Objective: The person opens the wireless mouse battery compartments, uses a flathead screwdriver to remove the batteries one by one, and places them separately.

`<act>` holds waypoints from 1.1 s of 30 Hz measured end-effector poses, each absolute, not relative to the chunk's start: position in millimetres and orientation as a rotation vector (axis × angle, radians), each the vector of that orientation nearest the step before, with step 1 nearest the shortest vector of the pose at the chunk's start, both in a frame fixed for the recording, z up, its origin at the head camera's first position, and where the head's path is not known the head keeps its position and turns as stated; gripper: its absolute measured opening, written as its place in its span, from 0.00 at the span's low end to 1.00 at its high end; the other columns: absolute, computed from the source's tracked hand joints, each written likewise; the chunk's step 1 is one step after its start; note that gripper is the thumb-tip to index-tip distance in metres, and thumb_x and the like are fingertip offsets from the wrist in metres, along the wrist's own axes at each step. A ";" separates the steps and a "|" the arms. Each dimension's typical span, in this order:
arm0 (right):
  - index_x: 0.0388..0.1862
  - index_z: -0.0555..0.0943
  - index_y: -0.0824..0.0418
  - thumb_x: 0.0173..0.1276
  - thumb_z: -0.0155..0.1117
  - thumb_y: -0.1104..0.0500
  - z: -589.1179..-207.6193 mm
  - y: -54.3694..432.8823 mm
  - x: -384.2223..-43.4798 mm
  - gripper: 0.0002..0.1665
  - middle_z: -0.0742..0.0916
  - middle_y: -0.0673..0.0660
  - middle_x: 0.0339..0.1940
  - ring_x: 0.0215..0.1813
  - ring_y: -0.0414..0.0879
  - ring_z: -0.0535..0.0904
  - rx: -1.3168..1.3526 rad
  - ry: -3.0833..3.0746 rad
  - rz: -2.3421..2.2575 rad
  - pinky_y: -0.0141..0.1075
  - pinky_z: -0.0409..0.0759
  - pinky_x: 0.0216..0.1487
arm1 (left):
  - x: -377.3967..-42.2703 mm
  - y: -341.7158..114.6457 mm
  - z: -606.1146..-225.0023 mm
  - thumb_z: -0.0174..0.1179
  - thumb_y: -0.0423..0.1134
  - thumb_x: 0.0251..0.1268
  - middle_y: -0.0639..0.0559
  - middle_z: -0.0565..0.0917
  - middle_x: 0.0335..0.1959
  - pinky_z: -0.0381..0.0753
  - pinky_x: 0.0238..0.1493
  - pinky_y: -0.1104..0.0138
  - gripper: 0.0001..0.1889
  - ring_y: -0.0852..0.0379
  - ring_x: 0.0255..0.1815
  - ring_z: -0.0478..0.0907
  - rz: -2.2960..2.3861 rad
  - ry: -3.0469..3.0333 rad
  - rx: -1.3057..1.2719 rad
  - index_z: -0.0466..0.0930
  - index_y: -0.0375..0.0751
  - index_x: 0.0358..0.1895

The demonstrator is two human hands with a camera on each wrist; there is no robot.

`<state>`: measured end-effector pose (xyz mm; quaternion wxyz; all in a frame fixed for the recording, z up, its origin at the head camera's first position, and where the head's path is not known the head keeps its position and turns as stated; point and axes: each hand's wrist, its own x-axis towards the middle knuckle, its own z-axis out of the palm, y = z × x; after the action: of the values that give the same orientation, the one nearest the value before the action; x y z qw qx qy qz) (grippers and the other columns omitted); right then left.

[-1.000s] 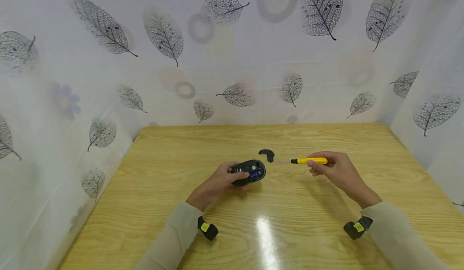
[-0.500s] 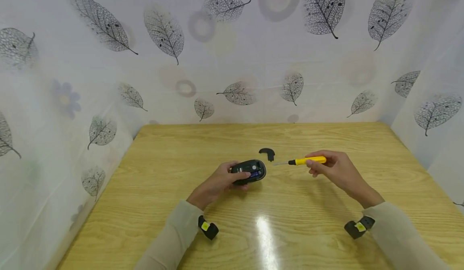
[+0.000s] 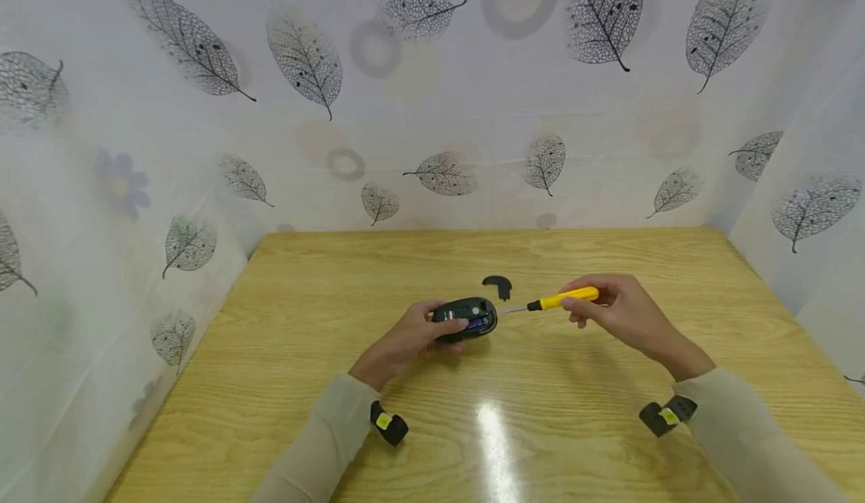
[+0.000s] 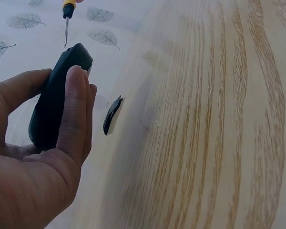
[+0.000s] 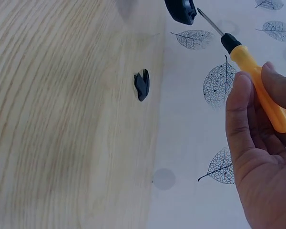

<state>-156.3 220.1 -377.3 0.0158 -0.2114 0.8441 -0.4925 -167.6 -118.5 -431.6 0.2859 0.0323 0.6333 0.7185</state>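
My left hand (image 3: 414, 338) grips a black computer mouse (image 3: 462, 311), underside up, its battery bay uncovered. A blue battery (image 3: 477, 323) shows in the bay beside my thumb. In the left wrist view the mouse (image 4: 51, 102) sits between thumb and fingers. With thumb and fingers my right hand (image 3: 618, 311) holds a screwdriver (image 3: 571, 298) by its yellow handle. Its thin metal shaft points left, the tip right at the end of the mouse. In the right wrist view the screwdriver (image 5: 257, 81) slants up toward the mouse (image 5: 181, 10).
A curved black battery cover (image 3: 500, 286) lies on the wooden table (image 3: 338, 278) just beyond the mouse. Behind and at the sides hangs a pale leaf-print curtain (image 3: 466, 97). Each wrist wears a black camera strap.
My right hand has moved the screwdriver left, its tip coming up to the mouse's end and its handle tilting up. The left hand and mouse have barely moved.
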 end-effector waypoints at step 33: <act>0.45 0.87 0.65 0.70 0.70 0.61 -360.1 202.9 -163.7 0.09 0.86 0.53 0.28 0.24 0.46 0.79 -0.773 2.608 -1.341 0.36 0.82 0.22 | -167.7 -113.9 -430.4 0.66 0.34 0.70 0.33 0.76 0.60 0.88 0.51 0.61 0.31 0.47 0.49 0.85 1.855 1.761 0.109 0.65 0.26 0.70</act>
<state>-163.7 202.9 -360.1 0.0543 -0.2544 0.8587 -0.4416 -167.7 -113.9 -430.4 0.2867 0.0407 0.6590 0.6942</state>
